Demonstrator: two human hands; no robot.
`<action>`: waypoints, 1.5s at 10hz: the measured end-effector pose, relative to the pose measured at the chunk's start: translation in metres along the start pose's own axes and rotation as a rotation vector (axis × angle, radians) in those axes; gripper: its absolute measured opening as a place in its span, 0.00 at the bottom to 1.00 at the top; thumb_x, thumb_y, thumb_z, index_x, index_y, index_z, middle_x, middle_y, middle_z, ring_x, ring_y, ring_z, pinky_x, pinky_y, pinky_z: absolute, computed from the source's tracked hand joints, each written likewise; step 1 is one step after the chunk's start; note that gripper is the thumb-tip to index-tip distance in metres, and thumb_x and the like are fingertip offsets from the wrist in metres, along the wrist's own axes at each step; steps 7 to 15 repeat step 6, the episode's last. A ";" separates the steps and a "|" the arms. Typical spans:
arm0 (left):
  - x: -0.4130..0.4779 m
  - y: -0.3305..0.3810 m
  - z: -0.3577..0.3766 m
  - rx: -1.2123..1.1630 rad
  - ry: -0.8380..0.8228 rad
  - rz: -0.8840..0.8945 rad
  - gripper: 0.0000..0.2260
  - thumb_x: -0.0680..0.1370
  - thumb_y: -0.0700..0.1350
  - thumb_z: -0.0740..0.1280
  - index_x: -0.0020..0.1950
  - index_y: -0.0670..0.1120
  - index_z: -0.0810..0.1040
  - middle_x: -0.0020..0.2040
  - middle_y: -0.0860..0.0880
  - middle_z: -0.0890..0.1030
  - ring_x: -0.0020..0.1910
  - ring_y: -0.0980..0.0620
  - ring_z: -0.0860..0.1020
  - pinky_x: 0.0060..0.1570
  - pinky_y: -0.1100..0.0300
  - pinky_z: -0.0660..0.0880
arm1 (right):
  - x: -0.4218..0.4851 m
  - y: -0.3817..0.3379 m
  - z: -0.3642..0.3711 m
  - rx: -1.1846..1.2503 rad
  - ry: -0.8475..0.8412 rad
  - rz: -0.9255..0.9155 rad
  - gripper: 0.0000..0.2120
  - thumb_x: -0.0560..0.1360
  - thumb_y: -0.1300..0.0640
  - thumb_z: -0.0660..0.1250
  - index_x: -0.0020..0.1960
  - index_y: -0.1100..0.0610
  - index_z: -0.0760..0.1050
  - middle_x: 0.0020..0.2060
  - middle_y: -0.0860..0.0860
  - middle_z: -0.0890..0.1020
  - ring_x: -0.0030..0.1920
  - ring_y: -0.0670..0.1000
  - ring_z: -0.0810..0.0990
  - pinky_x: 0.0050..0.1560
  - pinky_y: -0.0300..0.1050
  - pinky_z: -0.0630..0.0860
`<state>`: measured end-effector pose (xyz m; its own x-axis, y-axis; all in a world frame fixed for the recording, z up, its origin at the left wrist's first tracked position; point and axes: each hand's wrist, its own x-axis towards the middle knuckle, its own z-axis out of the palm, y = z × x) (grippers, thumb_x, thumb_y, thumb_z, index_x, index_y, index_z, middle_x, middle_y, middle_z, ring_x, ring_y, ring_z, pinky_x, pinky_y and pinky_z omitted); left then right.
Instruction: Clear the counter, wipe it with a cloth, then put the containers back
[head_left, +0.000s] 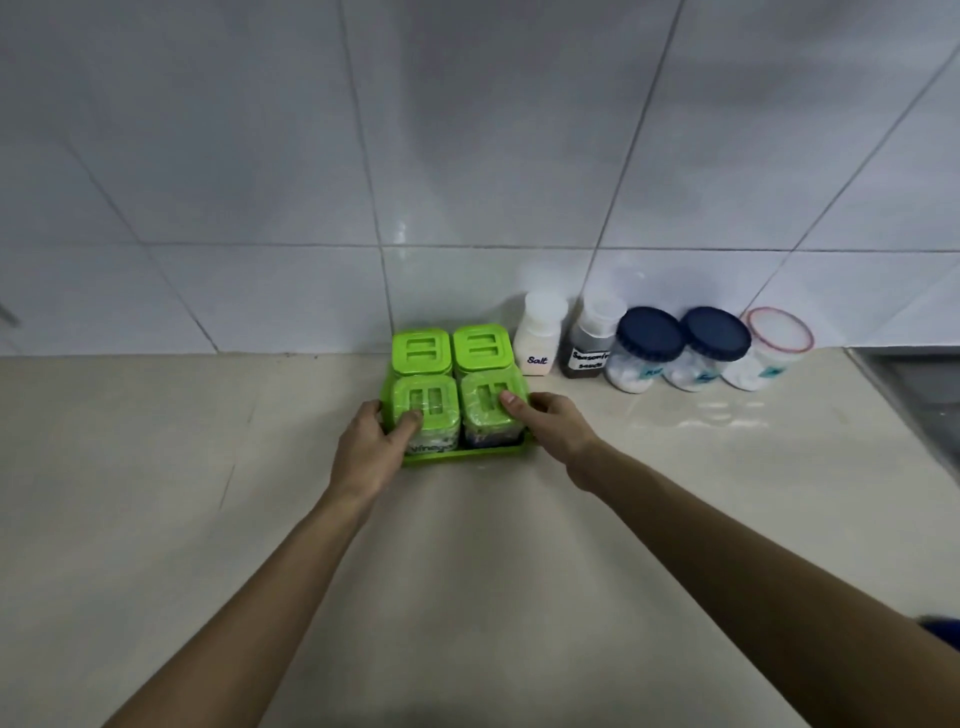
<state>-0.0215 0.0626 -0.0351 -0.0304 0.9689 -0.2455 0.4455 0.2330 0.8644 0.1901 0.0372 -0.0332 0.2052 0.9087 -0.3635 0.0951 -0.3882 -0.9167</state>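
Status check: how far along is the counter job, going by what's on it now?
Done: nothing clearly; I can't tell whether wiping has happened, and no cloth shows. In hand: the left hand and right hand grip the green tray of four green-lidded jars by its sides. Left: the salt bottle, seasoning sauce bottle, two blue-lidded jars and the red-rimmed jar line the wall on the counter.

A green tray (457, 456) sits on a beige counter (467, 571) near the tiled wall, holding four square jars with green lids (451, 382) in two rows of two. To its right, upright in a row against the wall: a white bottle labelled Salt (539, 335), a dark sauce bottle (592, 340), two jars with dark blue lids (680, 345) and a clear tub with a red-rimmed lid (771, 348), all holding white contents.
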 end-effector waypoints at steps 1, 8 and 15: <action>0.009 -0.002 0.002 0.010 -0.018 0.008 0.16 0.76 0.53 0.67 0.58 0.44 0.76 0.52 0.44 0.82 0.52 0.44 0.80 0.56 0.49 0.76 | 0.008 0.003 -0.001 0.004 0.021 0.009 0.16 0.74 0.46 0.68 0.53 0.58 0.79 0.48 0.53 0.84 0.46 0.48 0.80 0.43 0.37 0.74; 0.011 0.014 0.001 0.364 -0.100 0.114 0.24 0.81 0.56 0.54 0.68 0.38 0.61 0.61 0.33 0.77 0.59 0.35 0.75 0.53 0.49 0.73 | 0.009 -0.006 -0.010 -0.505 0.190 -0.074 0.37 0.70 0.27 0.55 0.62 0.56 0.73 0.57 0.53 0.79 0.55 0.55 0.77 0.56 0.49 0.74; 0.011 0.014 0.001 0.364 -0.100 0.114 0.24 0.81 0.56 0.54 0.68 0.38 0.61 0.61 0.33 0.77 0.59 0.35 0.75 0.53 0.49 0.73 | 0.009 -0.006 -0.010 -0.505 0.190 -0.074 0.37 0.70 0.27 0.55 0.62 0.56 0.73 0.57 0.53 0.79 0.55 0.55 0.77 0.56 0.49 0.74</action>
